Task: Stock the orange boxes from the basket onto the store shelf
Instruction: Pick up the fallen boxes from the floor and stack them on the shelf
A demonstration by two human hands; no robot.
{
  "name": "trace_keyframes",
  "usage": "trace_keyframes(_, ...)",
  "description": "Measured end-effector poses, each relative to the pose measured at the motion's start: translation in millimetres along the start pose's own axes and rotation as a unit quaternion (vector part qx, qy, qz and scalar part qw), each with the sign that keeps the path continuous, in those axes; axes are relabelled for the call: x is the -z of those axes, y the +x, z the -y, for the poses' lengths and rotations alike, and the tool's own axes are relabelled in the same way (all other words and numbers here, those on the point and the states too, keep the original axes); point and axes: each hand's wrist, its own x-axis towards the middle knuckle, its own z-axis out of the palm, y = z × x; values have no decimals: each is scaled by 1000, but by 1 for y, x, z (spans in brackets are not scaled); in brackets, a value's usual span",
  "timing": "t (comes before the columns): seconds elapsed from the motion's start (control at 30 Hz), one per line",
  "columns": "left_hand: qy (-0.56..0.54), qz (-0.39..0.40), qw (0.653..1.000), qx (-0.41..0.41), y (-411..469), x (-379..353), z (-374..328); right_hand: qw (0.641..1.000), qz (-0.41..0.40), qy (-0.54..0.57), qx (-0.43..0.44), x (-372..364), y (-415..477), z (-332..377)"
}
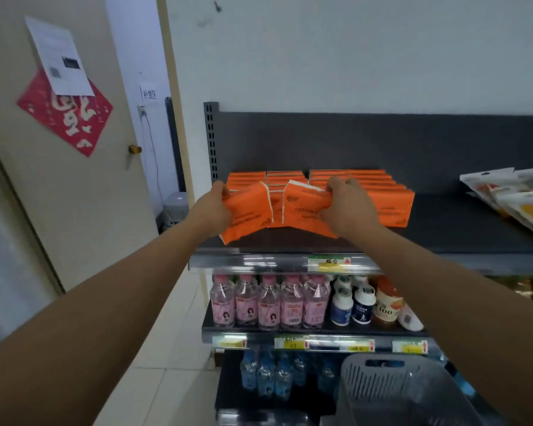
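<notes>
Head view of the top tier of a store shelf. Both arms reach forward. The left hand is closed on a tilted orange box; the right hand is closed on a second orange box. The two boxes meet near their inner edges, held at the front of the tier, just ahead of the rows of stocked orange boxes standing against the dark back panel. Whether the held boxes touch the shelf surface cannot be told.

Risks, as judged: both boxes are soft-sided and visibly buckle under the grip, so a harder squeeze could crease them; pushed in at this tilt, they could knock over the front row or slide off the lip above the price tag strip.

Surroundings: flat white packets lie well apart on the right of the same tier, leaving bare shelf between. Pink bottles and white bottles fill the tier below; blue bottles sit lower. The grey basket hangs at lower right, its contents hidden. A door stands at left, clear of the work
</notes>
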Motion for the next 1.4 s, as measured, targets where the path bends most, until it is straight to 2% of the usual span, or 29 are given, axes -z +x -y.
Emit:
trace_keyframes(0.3, 66, 54, 996, -18, 59, 7, 25, 998, 51, -38, -14, -37, 46, 20)
trace_keyframes(0.6, 46, 81, 995, -37, 103, -10, 55, 993, 98, -57, -38, -76, 71, 23)
trace_keyframes(0.97, -49, 71, 996, -4, 112, -22, 62, 994, 55, -40, -82, -98, 72, 22)
trace_keyframes(1.4, -59, 95, 994, -3, 99, -20, 65, 992, 62, -47, -99, -90, 60, 23)
